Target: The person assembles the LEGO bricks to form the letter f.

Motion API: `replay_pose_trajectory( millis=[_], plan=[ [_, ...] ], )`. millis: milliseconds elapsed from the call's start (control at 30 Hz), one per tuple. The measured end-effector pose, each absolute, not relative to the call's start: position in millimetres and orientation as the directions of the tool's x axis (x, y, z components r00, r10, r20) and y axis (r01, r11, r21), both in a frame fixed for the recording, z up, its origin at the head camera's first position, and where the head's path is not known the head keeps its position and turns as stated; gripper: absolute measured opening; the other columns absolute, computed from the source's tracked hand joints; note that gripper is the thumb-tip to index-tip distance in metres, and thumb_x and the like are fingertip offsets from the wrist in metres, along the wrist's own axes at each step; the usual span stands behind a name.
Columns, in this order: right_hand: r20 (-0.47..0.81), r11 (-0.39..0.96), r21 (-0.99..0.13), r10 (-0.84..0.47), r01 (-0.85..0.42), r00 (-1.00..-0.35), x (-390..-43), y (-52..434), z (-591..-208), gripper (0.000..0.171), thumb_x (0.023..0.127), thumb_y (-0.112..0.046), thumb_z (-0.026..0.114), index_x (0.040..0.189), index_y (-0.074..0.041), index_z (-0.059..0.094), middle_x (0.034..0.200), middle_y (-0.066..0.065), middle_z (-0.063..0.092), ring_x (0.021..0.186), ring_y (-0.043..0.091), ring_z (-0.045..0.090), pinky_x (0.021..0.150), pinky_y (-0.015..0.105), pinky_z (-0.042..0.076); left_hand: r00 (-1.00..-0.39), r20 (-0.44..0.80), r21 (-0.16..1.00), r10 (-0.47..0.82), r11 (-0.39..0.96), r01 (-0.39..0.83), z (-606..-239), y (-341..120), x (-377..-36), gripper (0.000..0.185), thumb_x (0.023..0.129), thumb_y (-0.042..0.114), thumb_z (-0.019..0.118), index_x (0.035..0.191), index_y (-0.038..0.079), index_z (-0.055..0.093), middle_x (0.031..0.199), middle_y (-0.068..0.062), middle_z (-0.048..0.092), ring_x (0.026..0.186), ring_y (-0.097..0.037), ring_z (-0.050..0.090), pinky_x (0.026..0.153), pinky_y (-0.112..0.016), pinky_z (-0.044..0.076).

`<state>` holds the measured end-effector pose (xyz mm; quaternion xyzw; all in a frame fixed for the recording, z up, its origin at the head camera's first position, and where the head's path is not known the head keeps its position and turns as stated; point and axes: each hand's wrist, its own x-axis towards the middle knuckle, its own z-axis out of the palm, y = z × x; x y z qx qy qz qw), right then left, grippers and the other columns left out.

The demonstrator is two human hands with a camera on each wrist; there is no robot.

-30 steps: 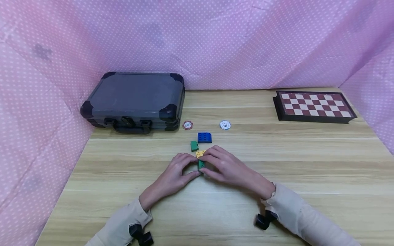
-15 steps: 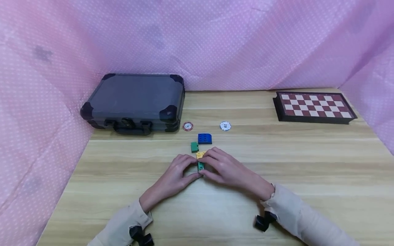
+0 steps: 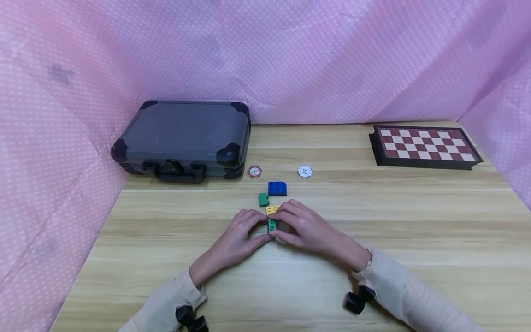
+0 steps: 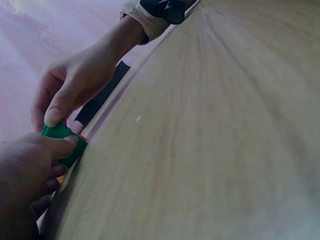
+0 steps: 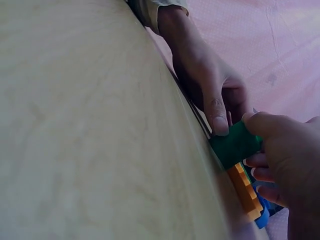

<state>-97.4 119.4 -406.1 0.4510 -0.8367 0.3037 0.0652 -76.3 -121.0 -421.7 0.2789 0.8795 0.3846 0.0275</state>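
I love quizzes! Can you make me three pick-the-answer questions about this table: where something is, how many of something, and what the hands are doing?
1. Where is the red-and-white chequered game board?
A. far right of the wooden table
B. on the case
C. under the hands

2. How many round poker chips lie on the table?
A. five
B. none
C. two

3. What are both hands doing?
A. lying flat
B. pinching the small green plastic brick
C. opening the case

Answers: 1 A, it sits by the far right edge. 2 C, one red, one white. 3 B, the left hand and right hand meet on it.
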Motion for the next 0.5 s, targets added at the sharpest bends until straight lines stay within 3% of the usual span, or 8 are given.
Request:
replay_pose_trajectory(
  millis=[300, 500],
  plan=[
    [0.391, 0.392, -0.519, -0.681, -0.760, -0.619, -99, 130, -409, 0.041, 0.095, -0.030, 0.078, 0.128, -0.007, 0.069, 0.122, 0.002, 0.066, 0.112, 0.016, 0.056, 0.093, 0.036, 0.053, -0.843, 0.160, 0.696, 0.514, 0.547, 0.465, -422, -120, -75, 0.034, 0.095, 0.026, 0.079, 0.126, 0.015, 0.069, 0.122, 0.004, 0.065, 0.116, -0.016, 0.053, 0.100, -0.045, 0.047],
    [0.406, 0.437, -0.506, -0.640, -0.744, -0.652, -108, 141, -407, 0.042, 0.093, -0.029, 0.078, 0.127, -0.006, 0.069, 0.122, 0.003, 0.065, 0.112, 0.017, 0.057, 0.092, 0.037, 0.053, -0.847, 0.158, 0.694, 0.507, 0.553, 0.461, -422, -120, -75, 0.035, 0.094, 0.025, 0.080, 0.125, 0.015, 0.069, 0.122, 0.004, 0.065, 0.115, -0.015, 0.053, 0.099, -0.044, 0.047]
  ],
)
